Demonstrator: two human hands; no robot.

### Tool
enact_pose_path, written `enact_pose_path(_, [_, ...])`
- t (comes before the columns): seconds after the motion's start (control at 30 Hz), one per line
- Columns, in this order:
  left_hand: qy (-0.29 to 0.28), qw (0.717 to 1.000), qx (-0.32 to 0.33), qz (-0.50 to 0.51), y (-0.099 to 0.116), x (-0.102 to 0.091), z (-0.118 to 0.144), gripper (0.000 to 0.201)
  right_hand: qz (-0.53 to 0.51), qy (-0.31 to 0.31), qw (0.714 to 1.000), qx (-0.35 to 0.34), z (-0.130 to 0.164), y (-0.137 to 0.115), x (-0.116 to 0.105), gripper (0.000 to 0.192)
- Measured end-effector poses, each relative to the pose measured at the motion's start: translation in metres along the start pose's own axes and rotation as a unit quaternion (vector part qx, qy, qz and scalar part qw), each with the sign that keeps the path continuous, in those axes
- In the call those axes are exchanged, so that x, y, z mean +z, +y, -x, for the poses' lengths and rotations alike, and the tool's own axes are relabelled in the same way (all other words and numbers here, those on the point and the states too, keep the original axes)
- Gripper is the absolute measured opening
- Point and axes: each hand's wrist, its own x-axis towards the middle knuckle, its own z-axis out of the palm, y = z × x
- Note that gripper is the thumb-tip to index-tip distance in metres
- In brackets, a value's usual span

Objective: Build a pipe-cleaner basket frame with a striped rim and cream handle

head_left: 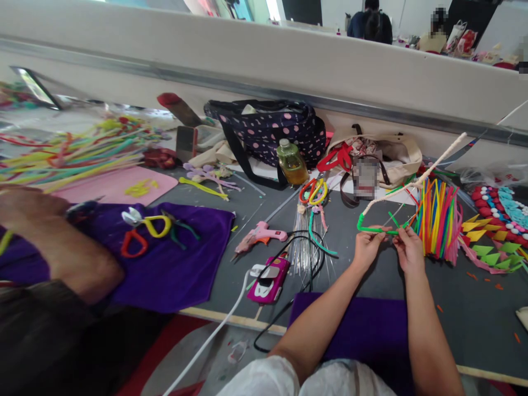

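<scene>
My left hand (367,246) and my right hand (407,250) are held close together over the grey table (454,297). Between them they pinch a green pipe cleaner (373,229), bent into a loop. A long white pipe cleaner (416,180) rises from it up to the right. A standing bundle of bright pipe cleaners (436,220) is just right of my right hand. A purple cloth (363,330) lies under my forearms.
A co-worker's arm (53,247) rests on a second purple cloth (173,264) at the left, near yellow-handled scissors (154,224). A pink glue gun (262,235), a pink phone (270,279), cables, a bottle (291,162), a dotted bag (272,129) and beaded craft pieces (499,220) crowd the table.
</scene>
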Motion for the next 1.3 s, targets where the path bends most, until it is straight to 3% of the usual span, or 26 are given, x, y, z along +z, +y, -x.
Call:
enact_pose_path(0.43, [-0.002,0.986,-0.102,0.134,-0.002,-0.009,-0.004,0.036,0.009,-0.125,0.991,0.041,0.0,-0.003,-0.011,0.026])
enact_pose_path(0.67, [-0.008,0.979,-0.123,0.159,-0.001,-0.01,-0.005,0.036,-0.028,-0.135,0.988,0.064,0.003,-0.002,-0.006,0.028])
enact_pose_path(0.8, [0.013,0.986,-0.097,0.132,-0.002,-0.012,-0.007,0.034,0.062,-0.074,0.995,-0.025,0.003,0.0,0.0,0.029])
enact_pose_path(0.97, [0.019,0.995,-0.048,0.081,-0.003,-0.009,-0.005,0.03,0.159,-0.01,0.976,-0.148,0.002,0.006,0.003,0.03])
enact_pose_path(1.1, [0.016,0.999,-0.015,0.046,-0.005,-0.005,-0.004,0.026,0.197,0.024,0.959,-0.204,0.006,0.006,0.007,0.052])
enact_pose_path(1.2, [0.018,1.0,-0.002,0.016,-0.007,-0.005,-0.004,0.023,0.268,0.048,0.928,-0.254,0.011,0.003,0.01,0.069])
enact_pose_path(1.3, [0.024,0.999,0.009,-0.021,-0.008,-0.005,-0.004,0.022,0.372,0.069,0.872,-0.31,0.013,0.003,0.009,0.056])
